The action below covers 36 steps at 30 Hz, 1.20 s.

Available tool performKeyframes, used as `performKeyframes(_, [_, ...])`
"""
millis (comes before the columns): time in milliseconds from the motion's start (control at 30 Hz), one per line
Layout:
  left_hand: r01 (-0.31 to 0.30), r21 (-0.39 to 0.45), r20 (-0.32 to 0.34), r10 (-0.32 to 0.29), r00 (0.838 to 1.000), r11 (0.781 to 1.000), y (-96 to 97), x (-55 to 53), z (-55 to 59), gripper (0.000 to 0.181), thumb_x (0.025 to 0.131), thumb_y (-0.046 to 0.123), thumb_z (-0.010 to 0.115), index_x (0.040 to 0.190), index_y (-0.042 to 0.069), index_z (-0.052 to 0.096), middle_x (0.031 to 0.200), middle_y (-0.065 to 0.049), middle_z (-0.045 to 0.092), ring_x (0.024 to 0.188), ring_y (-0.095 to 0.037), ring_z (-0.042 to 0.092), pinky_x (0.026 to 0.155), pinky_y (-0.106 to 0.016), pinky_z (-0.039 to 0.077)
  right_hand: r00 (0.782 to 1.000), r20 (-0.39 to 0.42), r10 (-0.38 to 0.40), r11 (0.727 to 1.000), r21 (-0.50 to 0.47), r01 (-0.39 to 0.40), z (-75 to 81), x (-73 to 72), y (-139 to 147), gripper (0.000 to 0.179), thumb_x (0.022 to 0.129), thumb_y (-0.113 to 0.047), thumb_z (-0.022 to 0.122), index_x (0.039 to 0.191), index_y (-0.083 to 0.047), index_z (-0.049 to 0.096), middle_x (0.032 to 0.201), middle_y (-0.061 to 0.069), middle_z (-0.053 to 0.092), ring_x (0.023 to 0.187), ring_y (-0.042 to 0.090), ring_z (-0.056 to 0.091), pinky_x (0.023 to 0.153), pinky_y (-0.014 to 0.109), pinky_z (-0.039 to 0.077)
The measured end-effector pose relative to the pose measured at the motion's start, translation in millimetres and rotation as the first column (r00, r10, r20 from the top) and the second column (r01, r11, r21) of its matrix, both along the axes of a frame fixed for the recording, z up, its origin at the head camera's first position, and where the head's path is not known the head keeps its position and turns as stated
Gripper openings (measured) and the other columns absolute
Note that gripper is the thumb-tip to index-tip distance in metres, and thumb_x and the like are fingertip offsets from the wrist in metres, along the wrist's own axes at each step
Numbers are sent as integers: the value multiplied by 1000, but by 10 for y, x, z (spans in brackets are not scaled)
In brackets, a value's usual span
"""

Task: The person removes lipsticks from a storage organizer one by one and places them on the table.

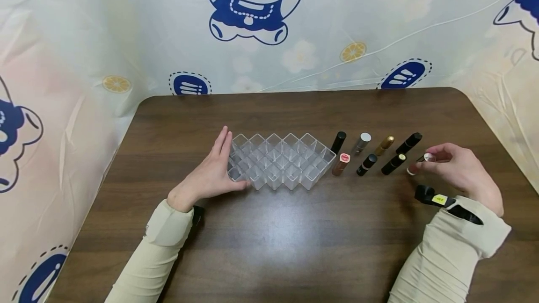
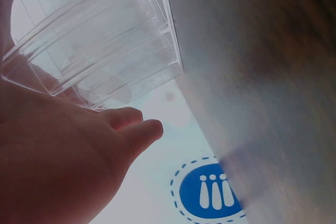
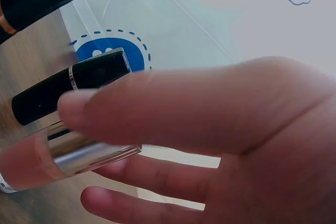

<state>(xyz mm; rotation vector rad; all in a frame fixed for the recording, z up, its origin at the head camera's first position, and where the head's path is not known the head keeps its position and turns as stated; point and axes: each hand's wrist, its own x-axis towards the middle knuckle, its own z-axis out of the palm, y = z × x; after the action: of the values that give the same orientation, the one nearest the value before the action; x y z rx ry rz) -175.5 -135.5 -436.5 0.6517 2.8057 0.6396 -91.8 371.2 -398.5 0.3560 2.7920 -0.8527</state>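
Note:
A clear lipstick organizer (image 1: 281, 162) with several diamond-shaped compartments stands on the table. My left hand (image 1: 212, 169) lies against its left end, fingers straight along the far side and thumb at the near corner; the left wrist view shows the palm beside the clear wall (image 2: 105, 40). At the right, my right hand (image 1: 465, 172) pinches a lipstick (image 3: 26, 161) with a pinkish body and a silver section under clear plastic. The thumb and fingers cover part of it. A black lipstick (image 3: 44, 98) stands just beyond it in the right wrist view.
Between the organizer and my right hand stand several lipsticks in two rows, among them a gold one (image 1: 384, 146), a silver-capped one (image 1: 362, 142), a reddish-brown one (image 1: 341, 164) and black ones such as this tube (image 1: 409, 142). A printed curtain (image 1: 320, 22) hangs behind the brown table (image 1: 269, 247).

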Motion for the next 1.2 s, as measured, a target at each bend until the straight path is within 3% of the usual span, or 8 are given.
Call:
performKeyframes(233, [-1, -1, 1, 1, 1000, 1000, -7, -7, -18, 128, 71, 53, 78, 154, 2, -4, 162, -7, -19, 148, -38, 14, 115, -53, 29, 989, -117, -95, 995, 25, 99, 24, -19, -24, 72, 94, -56, 48, 129, 7, 49, 124, 33, 53, 105, 45, 51, 72, 44, 43])
performKeyframes(333, [-4, -2, 7, 4, 1000, 1000, -10, -2, -29, 128, 71, 54, 78, 154, 3, -5, 162, -7, -19, 149, -37, 13, 115, -53, 29, 955, -239, -175, 982, 22, 186, 38, -13, -40, 65, 94, -53, 51, 123, 5, 57, 102, 11, 68, 88, 14, 58, 67, 32, 39])
performKeyframes(500, [-8, 5, 15, 8, 1000, 1000, 0, 9, -31, 128, 71, 53, 78, 154, 3, -6, 162, -6, -20, 149, -36, 14, 115, -52, 29, 856, -384, -345, 935, -60, 350, 96, -5, -83, 42, 92, -45, 58, 111, -9, 67, 67, -38, 41, 67, -10, 41, 62, 21, 35])
performKeyframes(633, [-7, 10, 21, 6, 1000, 1000, 13, 16, -34, 128, 71, 53, 78, 154, 3, -6, 161, -6, -21, 149, -36, 13, 115, -52, 29, 738, -486, -468, 881, -199, 429, 130, -24, -122, 6, 91, -34, 62, 85, -35, 62, 65, -38, 45, 66, -11, 44, 62, 12, 34])
performKeyframes(700, [-3, 7, 18, 3, 1000, 1000, 14, 21, -36, 129, 71, 53, 78, 154, 3, -6, 162, -7, -20, 149, -36, 13, 115, -52, 30, 672, -549, -496, 866, -263, 424, 146, -33, -153, 20, 91, -30, 62, 78, -42, 55, 64, -39, 48, 64, -13, 45, 61, 9, 34])
performKeyframes(867, [-1, 3, 12, 1, 1000, 1000, 10, 30, -45, 129, 70, 54, 78, 154, 3, -6, 162, -10, -17, 149, -35, 13, 115, -51, 30, 561, -694, -451, 891, -311, 331, 209, -86, -336, 20, 93, -24, 61, 77, -37, 61, 66, -39, 53, 60, -13, 48, 59, 8, 36])
performKeyframes(1000, [-5, 15, 10, 5, 1000, 1000, 4, 38, -59, 133, 68, 58, 79, 155, 6, -7, 162, -8, -18, 149, -35, 13, 115, -51, 30, 547, -754, -363, 932, -296, 210, 289, -156, -568, 17, 93, -21, 63, 86, -8, 72, 70, -37, 56, 63, -12, 51, 62, 10, 38])
performKeyframes(1200, [-1, 9, -12, 2, 1000, 1000, 23, 23, -74, 141, 61, 67, 79, 155, 6, -6, 162, -7, -17, 151, -33, 2, 117, -52, 25, 605, -756, -249, 964, -254, 81, 399, -197, -840, 26, 93, -23, 63, 97, 2, 69, 77, -33, 58, 75, -7, 56, 69, 11, 40])
